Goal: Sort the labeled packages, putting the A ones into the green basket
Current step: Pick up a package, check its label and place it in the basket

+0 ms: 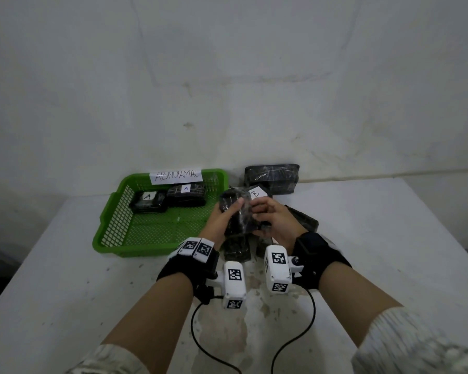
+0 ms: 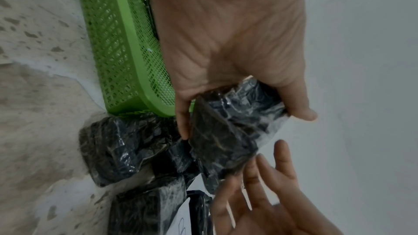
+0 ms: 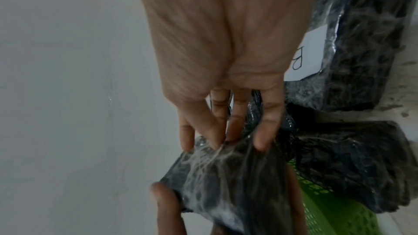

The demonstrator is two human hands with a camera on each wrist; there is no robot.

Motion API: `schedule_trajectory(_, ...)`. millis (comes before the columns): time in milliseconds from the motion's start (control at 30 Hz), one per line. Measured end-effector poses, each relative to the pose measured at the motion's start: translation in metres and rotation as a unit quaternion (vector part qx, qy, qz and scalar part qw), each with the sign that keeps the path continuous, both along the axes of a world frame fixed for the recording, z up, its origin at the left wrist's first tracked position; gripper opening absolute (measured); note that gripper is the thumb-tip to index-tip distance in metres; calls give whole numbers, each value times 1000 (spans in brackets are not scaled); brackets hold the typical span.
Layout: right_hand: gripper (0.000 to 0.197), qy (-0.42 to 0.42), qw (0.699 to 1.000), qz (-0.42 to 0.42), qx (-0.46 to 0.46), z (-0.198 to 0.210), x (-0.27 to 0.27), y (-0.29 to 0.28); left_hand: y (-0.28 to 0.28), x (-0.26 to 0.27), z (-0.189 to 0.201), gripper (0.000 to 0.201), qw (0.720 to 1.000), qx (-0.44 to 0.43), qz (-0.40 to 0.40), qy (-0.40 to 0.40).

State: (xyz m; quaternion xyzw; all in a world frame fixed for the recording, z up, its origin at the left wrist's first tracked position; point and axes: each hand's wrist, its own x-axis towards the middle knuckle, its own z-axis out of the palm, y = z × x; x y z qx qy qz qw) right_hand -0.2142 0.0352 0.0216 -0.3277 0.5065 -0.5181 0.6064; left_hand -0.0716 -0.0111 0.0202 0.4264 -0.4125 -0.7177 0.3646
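Presently, item in hand: one black film-wrapped package point(image 1: 234, 215), lifted clear of the table point(image 1: 389, 252) just beside the right rim of the green basket point(image 1: 111, 211). The left hand point(image 1: 219, 220) grips it, thumb across the upper face and fingers point(image 2: 183, 124) curled round the far edge; the right hand point(image 1: 274, 220) rests straightish fingers point(image 3: 267, 131) on its near end, steadying and not clamping. No label shows on the held package in any view, so its letter cannot be told. Handling, as a judgement: light, a firm block under loose, glossy, crinkled wrap, likely slippery; best taken across the short sides, pressing on the block itself, not on slack film. Basket contents: two black packages with white labels, A point(image 1: 147, 197) and A point(image 1: 185, 188), at the far end; a paper sign reading ABNORMAL point(image 1: 176, 175) on the far wall. Remaining stock to the right of the basket: one package labelled B point(image 1: 257, 193) behind the hands, a larger dark bundle point(image 1: 272, 178) against the wall, further unlabelled-side-up packages point(image 2: 117, 146) beneath the hands.
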Motion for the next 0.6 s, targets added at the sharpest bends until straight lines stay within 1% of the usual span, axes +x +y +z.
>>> schedule_trajectory(33,27,12,1000,-11,-3,2,-1,0,-2,1,0,38,1000,2,13,-3)
schedule_trajectory(100,20,25,999,-46,-9,3,-2,0,-3,3,-2,43,1000,19,9,-7)
schedule_trajectory(133,20,29,997,-70,-13,3,-2,-1,-4,4,-4,42,1000,30,-4,-4)
schedule_trajectory(200,27,27,994,-108,-10,2,-1,-4,-1,3,-1,33,999,45,-25,7)
schedule_trajectory(233,32,21,994,-108,0,2,1,-5,-1,3,0,31,998,50,-29,12)
schedule_trajectory(300,35,-6,997,-68,28,3,4,-4,0,0,1,30,997,49,-46,27)
schedule_trajectory(333,34,-30,998,-50,38,4,5,-3,1,-2,2,31,997,47,-53,34)
schedule_trajectory(400,28,-70,995,-51,39,4,5,-2,1,-4,3,30,997,45,-50,31)
schedule_trajectory(500,15,-49,995,-80,24,5,4,-1,3,-5,5,29,999,33,-37,17)
schedule_trajectory(600,23,-27,995,-98,18,3,5,-3,1,-6,3,30,1000,14,-26,2)
